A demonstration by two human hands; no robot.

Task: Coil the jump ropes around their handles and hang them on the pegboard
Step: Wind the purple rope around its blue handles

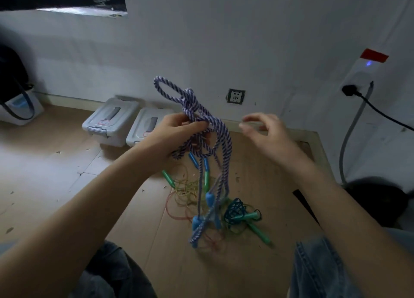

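My left hand (177,131) grips a tangled purple-and-white braided jump rope (197,109) held up above the wooden floor. One loop of it sticks up and left, and long strands hang down to its blue handles (210,200). My right hand (266,131) hovers just right of the rope with fingers loosely spread, holding nothing. Below on the floor lie more ropes: a teal rope with green handles (242,214), another green handle (168,179), and thin yellow and red cords (186,192) in a loose heap. No pegboard is in view.
Two grey lidded plastic bins (109,120) stand against the wall at the back left. A wall socket (235,96) sits low on the wall. A black cable and grey hose (349,136) run down on the right. My knees in jeans frame the bottom.
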